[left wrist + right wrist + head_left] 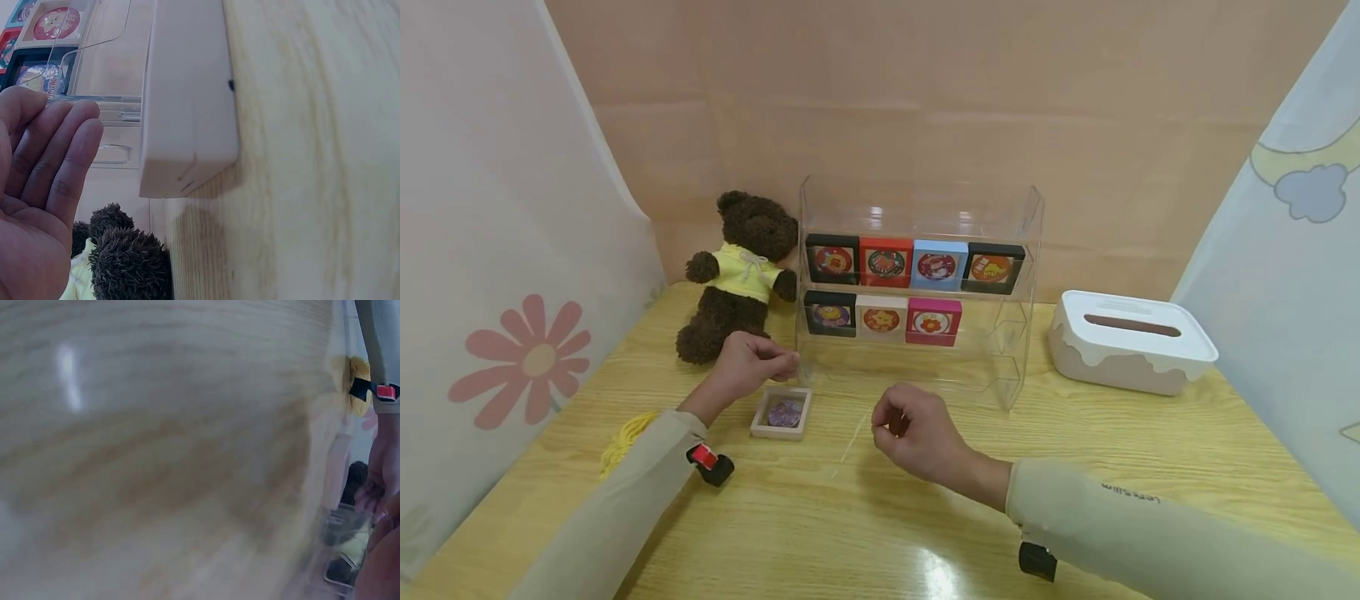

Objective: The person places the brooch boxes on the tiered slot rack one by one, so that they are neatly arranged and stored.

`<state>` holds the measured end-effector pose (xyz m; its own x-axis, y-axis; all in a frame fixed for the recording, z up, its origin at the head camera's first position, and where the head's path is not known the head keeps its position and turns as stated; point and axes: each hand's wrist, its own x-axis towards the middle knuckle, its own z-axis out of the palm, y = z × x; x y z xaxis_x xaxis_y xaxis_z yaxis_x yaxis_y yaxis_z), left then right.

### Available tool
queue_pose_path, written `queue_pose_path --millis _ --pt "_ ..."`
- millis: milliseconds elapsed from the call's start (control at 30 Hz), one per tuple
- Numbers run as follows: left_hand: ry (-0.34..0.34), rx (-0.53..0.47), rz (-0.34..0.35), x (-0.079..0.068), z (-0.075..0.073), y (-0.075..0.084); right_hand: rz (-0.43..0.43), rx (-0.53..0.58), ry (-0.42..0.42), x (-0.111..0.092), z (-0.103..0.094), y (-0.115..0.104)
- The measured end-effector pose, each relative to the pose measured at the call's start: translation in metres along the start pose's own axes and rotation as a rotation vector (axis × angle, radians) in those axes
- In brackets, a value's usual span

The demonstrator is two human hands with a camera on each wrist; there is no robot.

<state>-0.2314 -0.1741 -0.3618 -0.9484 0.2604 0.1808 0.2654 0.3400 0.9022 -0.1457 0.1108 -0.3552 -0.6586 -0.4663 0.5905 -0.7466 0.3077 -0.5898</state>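
Note:
A pale square display frame [758, 432] lies on the table, with a purple round piece [785, 413] inside it. My left hand [752, 364] is just behind its upper edge. In the left wrist view, the left fingers [78, 165] stretch out beside the frame's smooth side [187, 94], nothing seen in them. My right hand [919, 432] is over the table to the right of the frame, fingers loosely curled and thumb near the index finger. No object shows in it. Only a sliver of the right hand [382, 565] appears in the right wrist view.
Behind stands a clear acrylic rack [917, 367] with two rows of small colored framed badges [887, 262]. A brown teddy bear [741, 275] in yellow leans at its left. A white tissue box [1131, 342] sits at the right; yellow yarn [625, 442] lies by the left sleeve.

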Motion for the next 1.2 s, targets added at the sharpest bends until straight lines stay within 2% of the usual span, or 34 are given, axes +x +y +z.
queue_pose_path --millis 167,300,533,667,733,967,1200 --pt "0.003 -0.008 -0.016 0.0 0.0 0.0 0.062 0.085 0.001 -0.008 0.02 0.004" --pt "0.004 -0.011 -0.032 -0.001 0.0 0.004 0.164 0.113 -0.02 -0.008 0.032 0.007" --pt "0.002 0.016 -0.018 -0.011 0.002 0.031 0.289 0.181 -0.123 -0.001 0.047 0.006" --pt "0.007 0.028 -0.015 -0.013 0.002 0.037 0.347 0.211 -0.167 0.003 0.055 0.006" --pt "0.004 0.028 -0.006 -0.012 0.002 0.036 0.379 0.217 -0.184 0.005 0.059 0.007" --pt "-0.002 -0.016 -0.022 0.0 0.0 0.006 0.484 0.252 -0.168 0.017 0.068 0.012" --pt "0.011 -0.02 0.003 0.002 -0.001 -0.003 0.539 0.205 -0.218 0.027 0.074 0.014"
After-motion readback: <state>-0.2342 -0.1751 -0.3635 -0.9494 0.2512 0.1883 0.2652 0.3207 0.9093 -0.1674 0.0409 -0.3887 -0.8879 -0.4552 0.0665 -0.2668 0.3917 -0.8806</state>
